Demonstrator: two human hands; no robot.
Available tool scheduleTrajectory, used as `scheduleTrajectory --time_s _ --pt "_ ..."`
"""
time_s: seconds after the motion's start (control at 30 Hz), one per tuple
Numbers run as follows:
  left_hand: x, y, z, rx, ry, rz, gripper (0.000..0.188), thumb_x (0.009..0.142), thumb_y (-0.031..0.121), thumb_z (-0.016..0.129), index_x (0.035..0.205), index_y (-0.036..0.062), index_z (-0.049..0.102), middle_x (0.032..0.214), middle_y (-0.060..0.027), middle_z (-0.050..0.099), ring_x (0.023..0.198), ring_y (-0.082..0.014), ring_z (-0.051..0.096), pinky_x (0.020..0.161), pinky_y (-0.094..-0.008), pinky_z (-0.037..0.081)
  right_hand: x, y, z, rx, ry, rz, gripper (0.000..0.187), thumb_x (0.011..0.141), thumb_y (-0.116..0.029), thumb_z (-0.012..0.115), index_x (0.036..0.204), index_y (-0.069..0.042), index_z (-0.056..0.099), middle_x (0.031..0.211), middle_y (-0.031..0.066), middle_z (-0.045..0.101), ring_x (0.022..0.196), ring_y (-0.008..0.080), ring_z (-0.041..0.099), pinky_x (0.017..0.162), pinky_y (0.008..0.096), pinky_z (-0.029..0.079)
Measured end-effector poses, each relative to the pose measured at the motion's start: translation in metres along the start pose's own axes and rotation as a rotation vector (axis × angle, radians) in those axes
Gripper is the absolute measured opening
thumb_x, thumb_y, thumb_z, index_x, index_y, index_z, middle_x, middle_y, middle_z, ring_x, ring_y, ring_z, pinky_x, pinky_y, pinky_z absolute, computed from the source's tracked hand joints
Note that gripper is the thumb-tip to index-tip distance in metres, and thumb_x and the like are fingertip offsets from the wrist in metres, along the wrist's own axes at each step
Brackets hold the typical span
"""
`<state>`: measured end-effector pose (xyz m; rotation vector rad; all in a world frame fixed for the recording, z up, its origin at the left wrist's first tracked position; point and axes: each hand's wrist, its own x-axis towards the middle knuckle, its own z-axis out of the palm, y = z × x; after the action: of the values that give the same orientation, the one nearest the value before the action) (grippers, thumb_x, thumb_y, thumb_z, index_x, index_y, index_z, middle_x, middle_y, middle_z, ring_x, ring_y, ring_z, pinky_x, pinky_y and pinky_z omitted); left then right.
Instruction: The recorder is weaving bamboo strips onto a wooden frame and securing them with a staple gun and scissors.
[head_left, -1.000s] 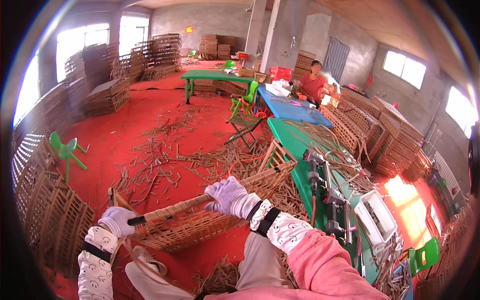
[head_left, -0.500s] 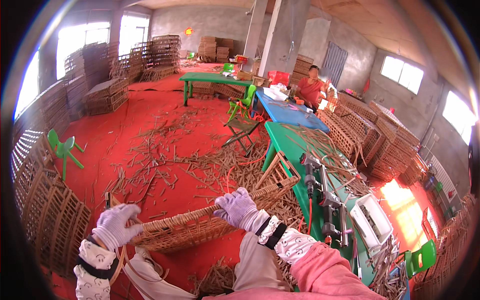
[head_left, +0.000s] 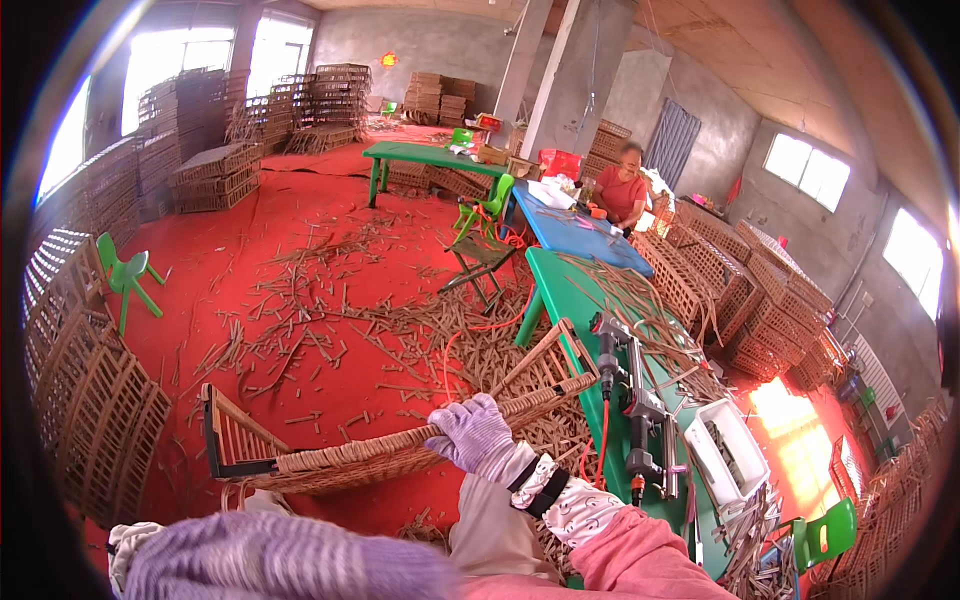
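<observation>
Right hand (head_left: 472,432) on the woven basket (head_left: 360,462), left hand (head_left: 290,555) low and blurred

We find the woven basket in front of the person's knees, above the red floor covering (head_left: 235,285), its long wrapped rim running across the view and rising to the right. The left end shows a dark, bare corner where the wrapping stops; the right end lies near the green table (head_left: 553,283), and we cannot tell whether the two touch.

Right hand, in a pale purple knitted glove: fingers curled over the rim, holding the basket near its middle. Left hand, same kind of glove: close to the camera at the lower left, smeared by motion, fingers pointing to the right. We cannot tell how wide those fingers are spread, or whether they hold anything; the hand looks apart from the rim.

On the green table we note black-and-silver tools (head_left: 640,405) with an orange hose (head_left: 603,440), a white bin (head_left: 748,490) just beside them and loose brown strips (head_left: 690,370). Short offcuts (head_left: 330,330) litter the floor, thickest near the folding stool (head_left: 478,262).

Farther back, a co-worker in a red top (head_left: 622,190) sits by the blue table (head_left: 580,232). We see stacked baskets (head_left: 770,300) to the right, and a green chair (head_left: 125,275) on the left.
</observation>
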<state>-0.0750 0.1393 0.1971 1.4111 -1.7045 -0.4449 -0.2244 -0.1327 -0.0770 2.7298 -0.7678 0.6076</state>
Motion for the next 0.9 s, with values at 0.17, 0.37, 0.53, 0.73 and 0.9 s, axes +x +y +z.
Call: scheduleTrajectory --time_s 0.17,0.37,0.53,0.73,0.9 --pt "-0.004 -0.006 0.000 0.016 -0.004 0.339 0.034 0.085 0.022 0.059 0.115 0.0065 0.058 0.099 -0.0037 0.064 0.088 -0.0155 0.060 0.076 -0.0302 0.050 -0.007 -0.006 -0.007 0.013 0.038 -0.001 0.034 0.083 -0.049 0.053 0.093 -0.017 0.055 0.082 0.0041 0.060 0.078 0.0221 0.059 0.082 0.0382 0.037" --pt "-0.006 -0.027 -0.003 0.004 0.031 0.535 0.035 0.086 0.022 0.056 0.116 0.0044 0.056 0.096 -0.0039 0.063 0.085 -0.0158 0.059 0.075 -0.0305 0.049 -0.013 -0.015 -0.012 0.015 0.024 -0.032 0.033 0.083 -0.048 0.054 0.092 -0.017 0.055 0.082 0.0038 0.060 0.076 0.0217 0.059 0.075 0.0372 0.040" --pt "0.002 -0.052 -0.009 -0.051 0.054 0.657 0.035 0.087 0.021 0.054 0.117 0.0027 0.054 0.094 -0.0041 0.062 0.083 -0.0161 0.058 0.075 -0.0308 0.049 -0.015 -0.010 -0.014 0.035 -0.031 -0.017 0.034 0.083 -0.049 0.053 0.094 -0.016 0.056 0.083 0.0045 0.060 0.077 0.0219 0.060 0.075 0.0375 0.041" --pt "0.014 -0.065 -0.009 -0.128 0.065 0.763 0.036 0.088 0.021 0.052 0.119 0.0007 0.052 0.092 -0.0043 0.061 0.081 -0.0165 0.057 0.074 -0.0311 0.048 -0.017 -0.014 -0.018 0.072 0.035 -0.028 0.038 0.078 -0.045 0.061 0.100 -0.014 0.057 0.085 0.0045 0.060 0.079 0.0238 0.059 0.078 0.0386 0.042" --pt "0.020 -0.068 -0.006 -0.229 0.052 0.855 0.037 0.089 0.020 0.050 0.120 -0.0010 0.051 0.090 -0.0044 0.060 0.079 -0.0167 0.056 0.073 -0.0314 0.047 -0.014 -0.013 -0.020 0.060 0.053 -0.005 0.036 0.077 -0.044 0.062 0.095 -0.014 0.056 0.079 0.0034 0.056 0.075 0.0231 0.057 0.074 0.0377 0.042"
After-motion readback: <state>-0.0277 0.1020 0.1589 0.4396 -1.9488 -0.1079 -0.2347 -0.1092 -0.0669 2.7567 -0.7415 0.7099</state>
